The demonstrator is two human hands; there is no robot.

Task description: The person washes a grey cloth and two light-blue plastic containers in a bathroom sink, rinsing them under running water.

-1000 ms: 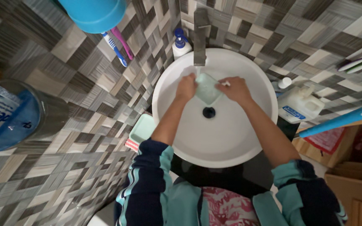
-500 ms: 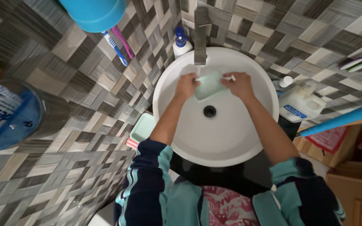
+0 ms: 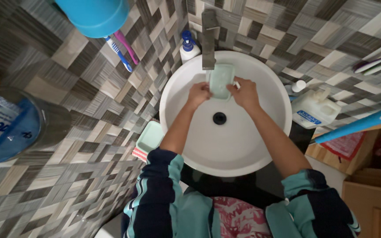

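Moved: soap dish (image 3: 222,81) raised, now under faucet (image 3: 208,39).
Hands: left hand (image 3: 198,94), right hand (image 3: 242,93) grasping dish.
Handling: prob. light, stiff, wet-slippery; grip edges.

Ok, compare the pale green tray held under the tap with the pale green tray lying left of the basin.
The held pale green rectangular tray is gripped by the left hand and right hand inside the white round basin, right below the grey tap. The other pale green tray lies untouched outside the basin, partly hidden behind the left arm. Both look alike in colour and rounded rectangular shape.
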